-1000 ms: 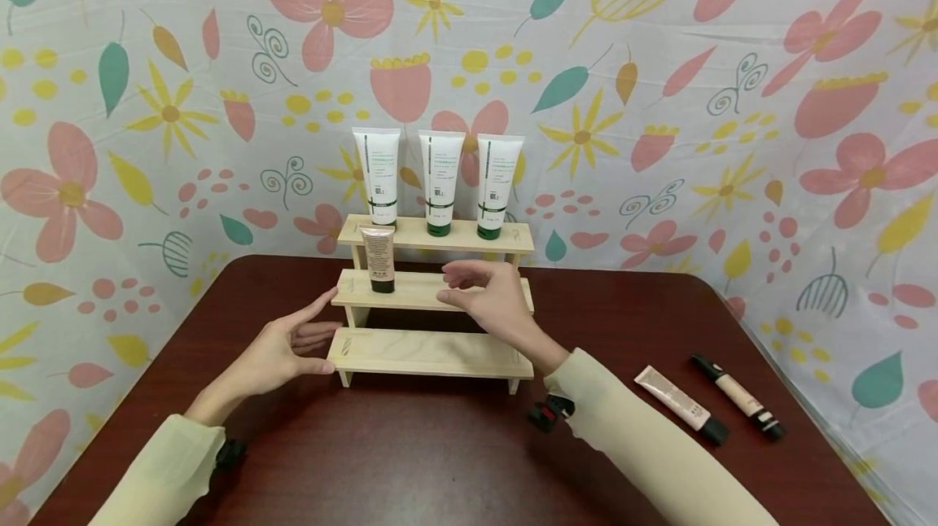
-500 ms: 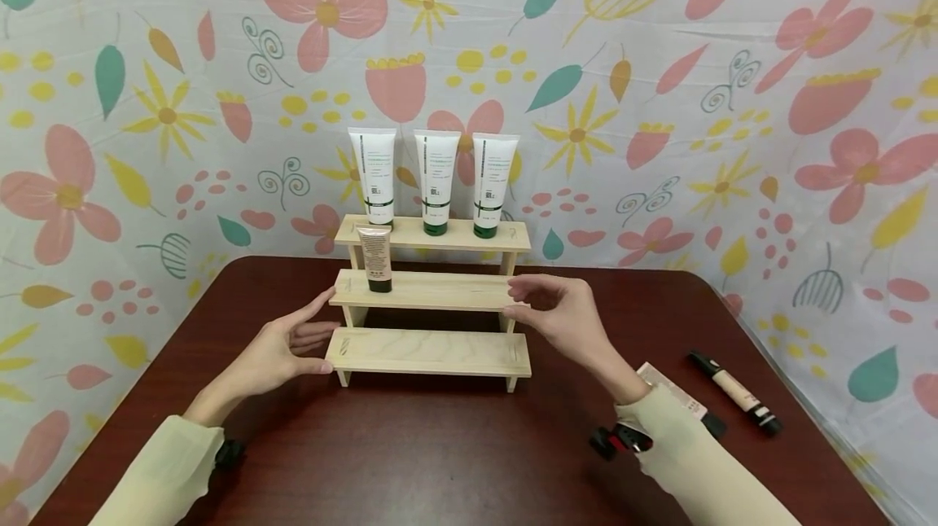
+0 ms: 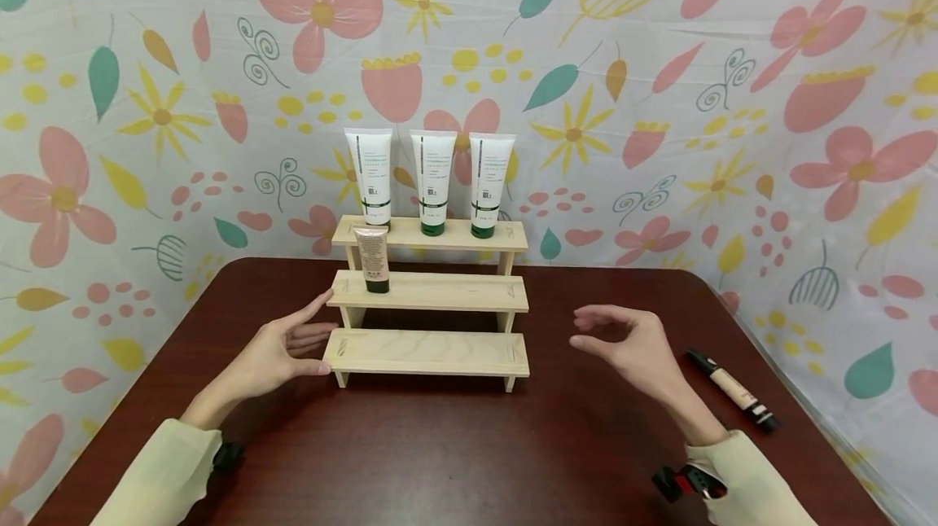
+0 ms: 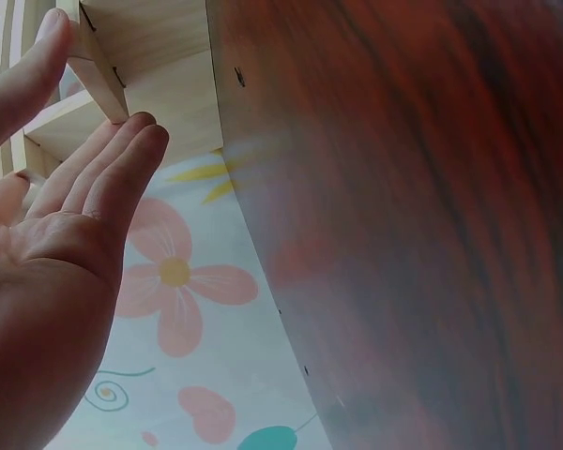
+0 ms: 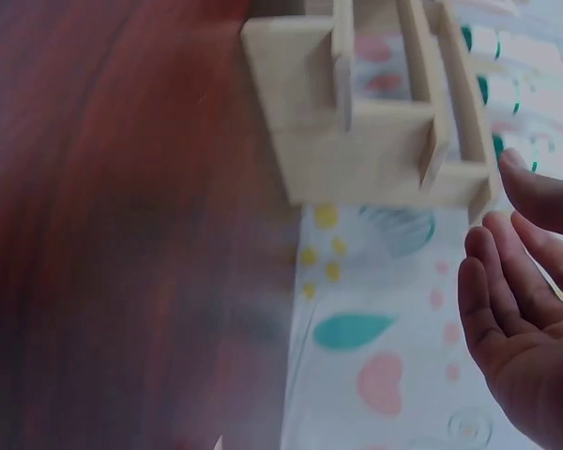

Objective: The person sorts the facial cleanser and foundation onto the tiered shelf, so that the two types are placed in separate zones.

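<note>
A three-tier wooden stand (image 3: 432,355) is on the table, steadied at its left end by my left hand (image 3: 274,355), whose fingers touch the shelf ends. In the left wrist view, the extended fingers (image 4: 136,155) lie against the stand's side. A small beige tube (image 3: 373,256) with a black cap stands at the left of the middle shelf. Three white tubes with green caps, among them the middle one (image 3: 434,180), stand along the top shelf. My right hand (image 3: 637,347) is in the air right of the stand, fingers loosely bent and holding nothing.
A slim beige tube with black ends (image 3: 733,389) lies on the dark red table (image 3: 440,461) at the far right. The right hand and forearm cover the spot left of it. A flowered cloth (image 3: 623,143) hangs behind the table.
My right hand has moved right and toward me, away from the middle shelf. It now hides the pinkish tube seen lying on the table earlier. My left hand stays at the stand.
</note>
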Demonstrator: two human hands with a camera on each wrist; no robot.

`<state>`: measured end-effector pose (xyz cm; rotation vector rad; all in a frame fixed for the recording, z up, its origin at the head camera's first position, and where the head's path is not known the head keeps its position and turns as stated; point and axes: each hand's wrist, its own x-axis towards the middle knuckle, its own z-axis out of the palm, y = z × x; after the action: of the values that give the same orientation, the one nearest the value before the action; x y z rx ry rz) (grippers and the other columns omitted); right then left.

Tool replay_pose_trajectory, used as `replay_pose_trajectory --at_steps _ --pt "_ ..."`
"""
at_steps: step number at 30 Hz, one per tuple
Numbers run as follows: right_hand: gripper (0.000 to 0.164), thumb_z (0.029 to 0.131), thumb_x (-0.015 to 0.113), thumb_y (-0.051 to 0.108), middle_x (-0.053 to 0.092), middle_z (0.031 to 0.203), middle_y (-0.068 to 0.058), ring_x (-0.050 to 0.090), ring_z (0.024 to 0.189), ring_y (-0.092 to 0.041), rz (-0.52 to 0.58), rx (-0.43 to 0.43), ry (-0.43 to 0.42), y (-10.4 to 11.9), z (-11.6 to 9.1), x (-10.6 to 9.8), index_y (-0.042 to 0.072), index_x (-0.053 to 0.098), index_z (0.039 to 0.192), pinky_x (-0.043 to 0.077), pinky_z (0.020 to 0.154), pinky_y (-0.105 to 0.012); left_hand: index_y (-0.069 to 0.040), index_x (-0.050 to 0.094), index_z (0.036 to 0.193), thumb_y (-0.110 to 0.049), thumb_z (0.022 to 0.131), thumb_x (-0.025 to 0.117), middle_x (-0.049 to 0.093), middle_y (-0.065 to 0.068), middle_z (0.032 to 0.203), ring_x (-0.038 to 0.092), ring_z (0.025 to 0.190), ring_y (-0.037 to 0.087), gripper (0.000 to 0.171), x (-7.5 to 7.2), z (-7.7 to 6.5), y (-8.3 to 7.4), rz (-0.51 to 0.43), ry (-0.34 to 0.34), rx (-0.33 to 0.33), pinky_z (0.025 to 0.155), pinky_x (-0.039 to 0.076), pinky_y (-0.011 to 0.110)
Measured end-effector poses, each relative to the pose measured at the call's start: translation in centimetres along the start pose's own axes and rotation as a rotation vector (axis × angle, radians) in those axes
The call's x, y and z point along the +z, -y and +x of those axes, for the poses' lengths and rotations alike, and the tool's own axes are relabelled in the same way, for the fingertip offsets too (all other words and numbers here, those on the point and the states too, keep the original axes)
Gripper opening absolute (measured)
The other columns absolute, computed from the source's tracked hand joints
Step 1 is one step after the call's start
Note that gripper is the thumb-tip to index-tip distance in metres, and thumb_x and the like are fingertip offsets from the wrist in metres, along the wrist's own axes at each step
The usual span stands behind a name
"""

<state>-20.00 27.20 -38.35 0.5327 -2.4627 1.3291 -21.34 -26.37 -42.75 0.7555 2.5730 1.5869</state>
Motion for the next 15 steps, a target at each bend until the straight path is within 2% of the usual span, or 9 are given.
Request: replay_pose_trajectory --at_steps 2,5,8,11,15 --pt "0.032 0.088 0.088 0.011 0.078 0.107 -0.013 0.073 0.09 -0.017 -0.012 0.006 0.017 -0.8 -0.8 -0.9 0.011 0.079 0.118 0.058 0.067 -0.025 -0.02 0.028 0.169 -0.001 0.082 0.09 0.058 0.032 0.142 0.06 0.13 0.044 0.108 0.0 0.0 0.0 -0.001 0.004 0.001 0.101 0.054 0.05" --pt "0.032 0.09 0.087 0.011 0.077 0.106 -0.009 0.072 0.088 -0.016 -0.036 0.015 0.044 -1.9 -1.8 -2.4 0.011 0.078 0.121 0.058 0.065 -0.027 -0.018 0.027 0.169 0.0 0.082 0.09 0.057 0.032 0.143 0.059 0.131 0.043 0.108 -0.1 0.1 0.0 -0.003 0.009 0.003 0.101 0.053 0.051" --pt "0.033 0.09 0.086 0.01 0.077 0.104 -0.004 0.071 0.087 -0.014 -0.081 0.021 0.071 -3.1 -2.5 -3.9 0.011 0.078 0.122 0.058 0.068 -0.024 -0.019 0.027 0.169 0.0 0.082 0.09 0.058 0.032 0.143 0.06 0.13 0.043 0.109 -0.2 0.2 -0.1 0.003 0.01 0.004 0.101 0.053 0.053" --pt "0.033 0.088 0.088 0.012 0.078 0.103 -0.005 0.072 0.087 -0.012 -0.135 0.036 0.103 -4.3 -3.0 -5.4 0.011 0.078 0.12 0.058 0.074 -0.022 -0.02 0.027 0.169 -0.001 0.082 0.09 0.059 0.031 0.142 0.061 0.13 0.043 0.109 -0.2 0.2 -0.1 0.011 0.007 0.002 0.101 0.053 0.054" --pt "0.034 0.087 0.088 0.011 0.078 0.104 -0.01 0.072 0.087 -0.012 -0.175 0.055 0.17 -5.8 -3.8 -7.2 0.007 0.077 0.119 0.059 0.07 -0.025 -0.02 0.027 0.169 -0.001 0.082 0.09 0.058 0.032 0.142 0.06 0.13 0.043 0.109 0.0 0.1 -0.1 0.007 0.005 -0.008 0.101 0.053 0.054"
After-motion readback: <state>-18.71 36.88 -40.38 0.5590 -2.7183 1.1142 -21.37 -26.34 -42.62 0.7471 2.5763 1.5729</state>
